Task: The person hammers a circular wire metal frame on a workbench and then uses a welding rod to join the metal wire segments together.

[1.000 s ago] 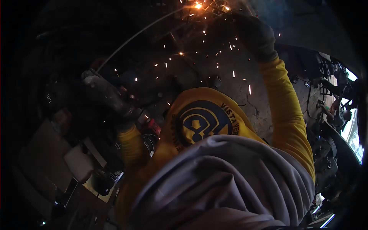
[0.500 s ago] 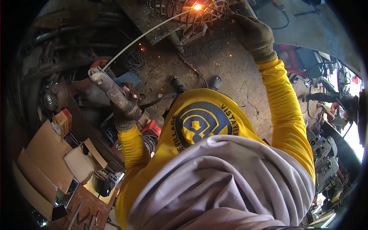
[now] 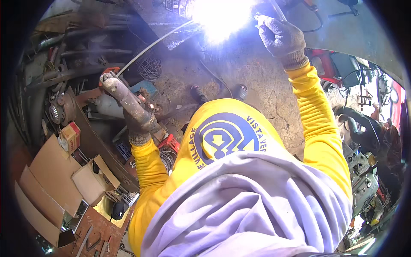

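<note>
My gloved left hand (image 3: pixel 138 132) is wrapped round a welding electrode holder (image 3: pixel 129 99) at the left. From the holder's tip a long, thin welding rod (image 3: pixel 155 45) slants up and right to a glaring white arc (image 3: pixel 222 17) at the top. The glare hides most of the round metal wire cage under the rod's end. Just right of the arc is my right hand (image 3: pixel 280 37), in a grey knit glove, its fingers curled closed. What lies between those fingers is lost in the brightness.
A metal-topped bench (image 3: pixel 150 13) is beneath the arc. Opened cardboard boxes (image 3: pixel 51 184) and a red-brown table (image 3: pixel 96 231) with hand tools are at lower left. A coil of wire (image 3: pixel 150 66) lies on the floor. Another person (image 3: pixel 364 128) crouches at the far right beside machine parts (image 3: pixel 361 184).
The small orange glow with sparks has become a large white-blue arc that lights the whole scene. My hands have barely shifted. The person at the right has moved nearer the machine parts.
</note>
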`<control>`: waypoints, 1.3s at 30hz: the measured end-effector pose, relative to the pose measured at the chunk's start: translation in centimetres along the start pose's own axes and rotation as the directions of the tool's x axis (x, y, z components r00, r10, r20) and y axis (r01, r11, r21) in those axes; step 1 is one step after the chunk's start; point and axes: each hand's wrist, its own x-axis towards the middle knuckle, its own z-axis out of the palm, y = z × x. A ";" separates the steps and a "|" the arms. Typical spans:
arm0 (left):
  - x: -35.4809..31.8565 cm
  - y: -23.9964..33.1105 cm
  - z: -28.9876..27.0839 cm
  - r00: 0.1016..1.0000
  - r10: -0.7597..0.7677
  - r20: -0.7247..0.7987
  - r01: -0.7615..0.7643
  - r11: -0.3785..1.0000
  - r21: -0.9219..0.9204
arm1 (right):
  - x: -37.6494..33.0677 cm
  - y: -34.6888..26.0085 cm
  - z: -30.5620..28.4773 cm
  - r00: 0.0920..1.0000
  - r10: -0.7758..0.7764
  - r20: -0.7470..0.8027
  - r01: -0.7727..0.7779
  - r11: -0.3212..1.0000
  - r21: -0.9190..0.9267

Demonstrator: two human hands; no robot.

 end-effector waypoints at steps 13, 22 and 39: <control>0.6 -0.5 -1.9 0.939 0.012 0.345 0.094 0.953 -0.288 | 1.2 -1.2 -0.7 0.999 0.011 0.045 -0.012 1.000 0.006; 0.0 0.9 -0.7 0.993 0.008 0.116 0.011 0.987 -0.163 | 1.8 -0.6 0.2 0.993 -0.115 0.023 0.115 0.993 0.016; 0.4 0.6 -1.6 0.990 0.040 0.134 -0.009 0.975 -0.222 | 1.4 -1.8 -0.6 0.976 0.143 0.163 -0.144 0.990 -0.007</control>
